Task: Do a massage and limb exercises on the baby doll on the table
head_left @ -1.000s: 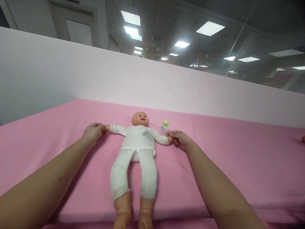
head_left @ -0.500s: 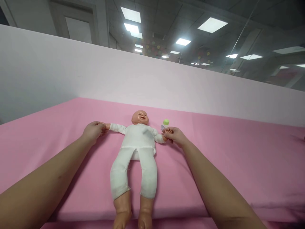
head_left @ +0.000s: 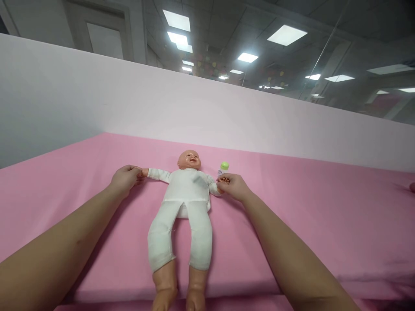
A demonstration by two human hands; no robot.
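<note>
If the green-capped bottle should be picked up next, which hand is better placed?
Probably the right hand: it is close to the bottle, partly covering it in this view. The left hand is farther, beyond the doll. Both hold the doll's hands, so either would first need to let go.

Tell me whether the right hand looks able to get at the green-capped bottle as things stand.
Probably yes: the green-capped bottle stands beyond the right hand, its cap uncovered, though it would likely have to release the baby doll's left hand first.
</note>
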